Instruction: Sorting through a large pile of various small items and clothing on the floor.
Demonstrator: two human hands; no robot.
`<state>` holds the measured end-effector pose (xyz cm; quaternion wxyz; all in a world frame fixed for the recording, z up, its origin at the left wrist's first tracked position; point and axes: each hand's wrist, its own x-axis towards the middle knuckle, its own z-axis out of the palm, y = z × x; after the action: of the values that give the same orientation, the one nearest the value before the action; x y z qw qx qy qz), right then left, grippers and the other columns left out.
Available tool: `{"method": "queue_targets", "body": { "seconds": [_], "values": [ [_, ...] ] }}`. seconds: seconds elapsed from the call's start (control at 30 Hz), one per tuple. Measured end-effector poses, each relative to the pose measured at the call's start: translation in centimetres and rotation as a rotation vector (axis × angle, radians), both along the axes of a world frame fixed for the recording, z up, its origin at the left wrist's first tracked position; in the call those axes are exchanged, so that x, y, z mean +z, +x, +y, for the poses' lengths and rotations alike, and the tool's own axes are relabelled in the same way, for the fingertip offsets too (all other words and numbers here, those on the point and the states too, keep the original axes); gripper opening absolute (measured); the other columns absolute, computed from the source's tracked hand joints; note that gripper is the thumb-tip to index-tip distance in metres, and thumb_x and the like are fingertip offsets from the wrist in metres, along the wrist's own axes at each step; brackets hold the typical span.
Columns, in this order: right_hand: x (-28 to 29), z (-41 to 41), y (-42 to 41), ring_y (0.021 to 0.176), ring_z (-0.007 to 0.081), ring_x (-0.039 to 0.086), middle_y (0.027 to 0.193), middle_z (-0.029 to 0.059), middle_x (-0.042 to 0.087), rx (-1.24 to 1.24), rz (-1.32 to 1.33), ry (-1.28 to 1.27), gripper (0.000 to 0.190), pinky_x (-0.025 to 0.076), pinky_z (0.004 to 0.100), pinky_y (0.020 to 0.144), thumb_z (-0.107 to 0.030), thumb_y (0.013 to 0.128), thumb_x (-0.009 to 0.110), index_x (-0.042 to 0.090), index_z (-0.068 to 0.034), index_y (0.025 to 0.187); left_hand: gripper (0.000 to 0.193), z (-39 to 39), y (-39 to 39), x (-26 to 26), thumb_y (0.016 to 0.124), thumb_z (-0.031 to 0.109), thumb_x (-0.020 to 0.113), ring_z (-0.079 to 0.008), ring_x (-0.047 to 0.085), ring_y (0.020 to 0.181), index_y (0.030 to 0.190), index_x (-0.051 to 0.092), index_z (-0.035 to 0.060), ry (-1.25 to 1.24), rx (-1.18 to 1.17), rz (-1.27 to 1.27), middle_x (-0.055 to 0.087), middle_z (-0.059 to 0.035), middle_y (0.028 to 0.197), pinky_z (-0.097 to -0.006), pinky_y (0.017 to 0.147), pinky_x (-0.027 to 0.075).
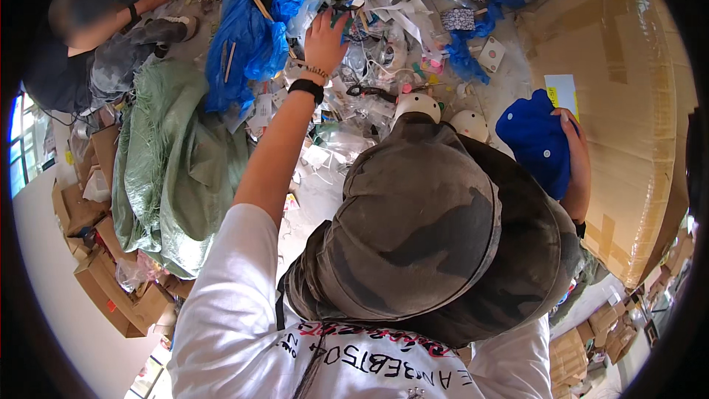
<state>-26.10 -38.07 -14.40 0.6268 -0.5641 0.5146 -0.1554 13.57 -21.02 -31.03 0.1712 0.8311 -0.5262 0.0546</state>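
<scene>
My left hand (325, 44) reaches forward onto a heap of mixed plastic scrap (388, 55), its fingers spread. A small dark green piece (342, 21) lies by its thumb side; whether the fingers touch it I cannot tell. Off to the right, my right hand (575, 141) grips a blue fabric piece (537, 141) with white round dots, held beside a large cardboard box. Scissors with dark handles (372, 92) lie on the heap between my hands. White clogs with dark holes (416, 106) show at my feet, in front of my bent knees.
A big taped cardboard box (604, 138) stands close on the right. Crumpled blue plastic bags (243, 39) and a green woven sack (171, 166) lie to the left. Another person (88, 44) sits at upper left, one hand near the scrap. Torn cartons (119, 288) line the left side.
</scene>
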Motion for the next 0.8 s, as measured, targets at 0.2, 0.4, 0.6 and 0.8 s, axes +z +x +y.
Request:
{"method": "queue_targets", "body": {
  "seconds": [0.2, 0.4, 0.6, 0.8],
  "values": [
    [0.3, 0.4, -0.1, 0.093, 0.0117, 0.045, 0.095, 0.0037, 0.051, -0.032, -0.014, 0.006, 0.022, 0.031, 0.022, 0.085, -0.024, 0.081, 0.052, 0.057, -0.004, 0.089, 0.045, -1.0, 1.9, -0.7, 0.064, 0.017, 0.065, -0.0277, 0.045, 0.099, 0.107, 0.051, 0.0143, 0.261, -0.036, -0.128, 0.05, -0.0066, 0.104, -0.0379, 0.073, 0.044],
    [1.6, 1.0, -1.5, 0.093, 0.0117, 0.046, 0.095, 0.004, 0.052, -0.109, -0.017, -0.002, 0.021, 0.032, 0.0221, 0.084, -0.023, 0.082, 0.052, 0.057, -0.004, 0.09, 0.029, -0.9, 0.2, 5.8, 0.078, 0.017, 0.056, -0.0157, 0.057, 0.076, 0.099, 0.054, -0.0029, -0.13, 0.05, 1.19, 0.06, -0.007, 0.086, -0.0265, 0.066, 0.046],
    [5.7, 3.2, -3.7, 0.093, 0.0117, 0.046, 0.094, 0.0038, 0.053, -0.256, -0.018, -0.105, 0.022, 0.032, 0.0225, 0.085, -0.023, 0.082, 0.051, 0.057, -0.004, 0.091, 0.025, 2.0, -3.3, 19.8, 0.083, 0.01, 0.047, -0.0132, 0.056, 0.085, 0.103, 0.052, -0.0043, -0.369, -0.128, 1.535, 0.057, -0.0094, 0.096, -0.0242, 0.072, 0.046],
    [9.8, 6.6, -9.3, 0.093, 0.013, 0.046, 0.095, 0.0047, 0.053, -0.316, 0.003, -0.345, 0.026, 0.033, 0.0243, 0.086, -0.024, 0.082, 0.052, 0.056, -0.003, 0.096, 0.028, 6.5, -5.6, 27.6, 0.083, 0.005, 0.044, -0.023, 0.054, 0.096, 0.109, 0.047, -0.0057, -0.489, -0.187, 1.532, 0.054, -0.013, 0.104, -0.0304, 0.08, 0.045]
  ]
}}
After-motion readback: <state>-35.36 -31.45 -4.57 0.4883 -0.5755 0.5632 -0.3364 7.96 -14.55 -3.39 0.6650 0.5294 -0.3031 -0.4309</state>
